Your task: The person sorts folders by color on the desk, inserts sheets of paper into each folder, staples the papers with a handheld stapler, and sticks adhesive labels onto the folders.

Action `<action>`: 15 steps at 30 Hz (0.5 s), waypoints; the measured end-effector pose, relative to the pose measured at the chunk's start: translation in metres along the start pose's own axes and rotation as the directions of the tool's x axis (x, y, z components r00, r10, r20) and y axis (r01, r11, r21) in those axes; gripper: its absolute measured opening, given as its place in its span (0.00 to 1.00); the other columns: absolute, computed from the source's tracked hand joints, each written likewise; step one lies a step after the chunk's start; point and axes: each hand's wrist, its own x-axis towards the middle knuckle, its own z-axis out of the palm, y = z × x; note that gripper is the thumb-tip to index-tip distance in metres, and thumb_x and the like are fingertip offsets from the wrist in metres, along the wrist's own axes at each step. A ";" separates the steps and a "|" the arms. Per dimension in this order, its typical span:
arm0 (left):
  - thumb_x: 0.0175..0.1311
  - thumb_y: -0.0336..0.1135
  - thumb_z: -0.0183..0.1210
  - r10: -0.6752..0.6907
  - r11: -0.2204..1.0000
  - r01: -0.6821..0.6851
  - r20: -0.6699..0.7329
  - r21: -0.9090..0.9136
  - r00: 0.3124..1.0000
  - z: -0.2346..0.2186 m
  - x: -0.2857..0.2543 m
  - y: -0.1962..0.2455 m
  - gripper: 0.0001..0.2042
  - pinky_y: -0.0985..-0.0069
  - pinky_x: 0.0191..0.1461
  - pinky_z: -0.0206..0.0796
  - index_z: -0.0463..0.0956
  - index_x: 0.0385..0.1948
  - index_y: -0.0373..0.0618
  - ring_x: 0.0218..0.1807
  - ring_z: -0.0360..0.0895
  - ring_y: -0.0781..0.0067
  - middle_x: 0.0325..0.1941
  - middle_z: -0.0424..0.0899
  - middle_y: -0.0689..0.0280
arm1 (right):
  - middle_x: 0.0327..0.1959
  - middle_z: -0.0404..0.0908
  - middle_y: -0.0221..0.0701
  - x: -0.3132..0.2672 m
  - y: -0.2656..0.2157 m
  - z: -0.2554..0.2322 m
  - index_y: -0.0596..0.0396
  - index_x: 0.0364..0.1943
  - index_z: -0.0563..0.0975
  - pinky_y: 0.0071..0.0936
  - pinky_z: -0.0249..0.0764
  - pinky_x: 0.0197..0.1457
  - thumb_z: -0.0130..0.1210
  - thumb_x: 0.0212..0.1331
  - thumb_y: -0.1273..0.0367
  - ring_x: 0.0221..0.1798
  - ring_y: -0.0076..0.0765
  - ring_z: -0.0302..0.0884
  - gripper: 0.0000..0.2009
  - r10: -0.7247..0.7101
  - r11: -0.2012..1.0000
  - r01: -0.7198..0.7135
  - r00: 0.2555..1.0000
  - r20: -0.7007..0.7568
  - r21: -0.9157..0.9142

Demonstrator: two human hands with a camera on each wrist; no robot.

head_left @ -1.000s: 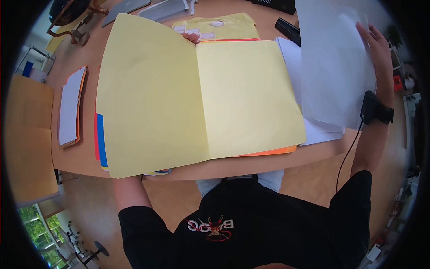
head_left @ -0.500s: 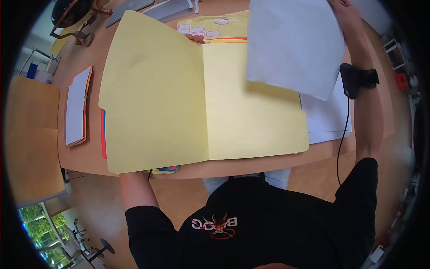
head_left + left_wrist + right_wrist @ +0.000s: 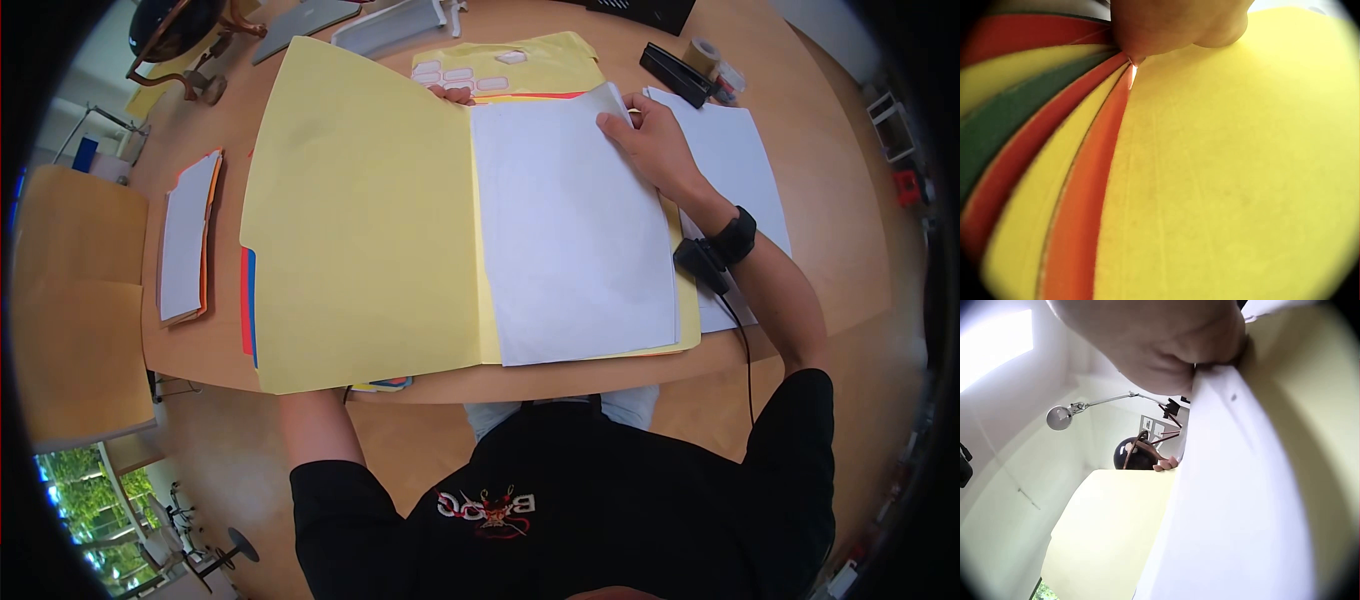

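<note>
A yellow file folder [image 3: 360, 230] lies opened out like a book over the desk's front part. My left hand [image 3: 452, 95] grips it from behind the left cover, with only fingers showing at its top edge. In the left wrist view, that hand [image 3: 1179, 28] holds the yellow folder together with several red, yellow, green and orange folders [image 3: 1079, 206] fanned beside it. White sheets [image 3: 575, 240] lie over the folder's right half. My right hand [image 3: 660, 150] pinches their top right corner, thumb on top. The right wrist view shows the white paper [image 3: 1229, 487] hanging from that pinch.
More white paper [image 3: 740, 160] lies right of the folder, partly under my right forearm. Behind are a labelled yellow packet [image 3: 550, 60], a black stapler-like tool [image 3: 675, 75] and a tape roll [image 3: 703, 56]. A stack of folders topped with white [image 3: 188, 245] stands at left.
My right hand has brought the white sheets from the right side leftward and down onto the folder's right half. The left hand keeps its grip at the folder's top.
</note>
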 end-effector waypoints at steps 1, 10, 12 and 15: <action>0.73 0.43 0.53 0.004 1.000 -0.004 0.006 -0.001 1.000 0.003 0.011 0.009 0.20 0.72 0.66 0.69 0.70 0.60 0.41 0.61 0.74 0.71 0.55 0.81 0.60 | 0.34 0.85 0.40 0.000 0.001 0.001 0.66 0.48 0.77 0.28 0.77 0.38 0.59 0.61 0.63 0.31 0.31 0.83 0.19 -0.011 1.000 0.011 1.000 -0.010 -0.008; 0.73 0.43 0.53 0.022 0.999 -0.019 0.075 -0.036 0.997 -0.006 -0.001 -0.008 0.19 0.72 0.65 0.69 0.71 0.59 0.42 0.60 0.74 0.71 0.54 0.81 0.60 | 0.47 0.82 0.45 -0.002 -0.001 -0.004 0.64 0.55 0.74 0.30 0.77 0.52 0.60 0.58 0.62 0.47 0.40 0.83 0.24 -0.306 0.911 0.193 0.909 -0.284 -0.365; 0.73 0.43 0.53 0.017 0.998 -0.011 0.100 -0.058 0.995 -0.003 -0.004 -0.014 0.19 0.72 0.65 0.69 0.72 0.59 0.42 0.60 0.74 0.71 0.54 0.81 0.60 | 0.49 0.82 0.45 0.005 -0.003 -0.019 0.63 0.56 0.74 0.30 0.76 0.55 0.60 0.58 0.62 0.50 0.41 0.82 0.25 -0.537 0.774 0.265 0.755 -0.376 -0.575; 0.73 0.43 0.53 0.008 0.997 0.001 0.123 -0.078 0.992 -0.001 0.003 -0.018 0.19 0.72 0.65 0.70 0.72 0.59 0.42 0.60 0.75 0.72 0.54 0.82 0.60 | 0.48 0.82 0.39 0.039 -0.011 -0.060 0.58 0.57 0.73 0.41 0.72 0.59 0.58 0.59 0.67 0.54 0.48 0.78 0.21 -0.627 0.680 0.376 0.743 -0.233 -0.629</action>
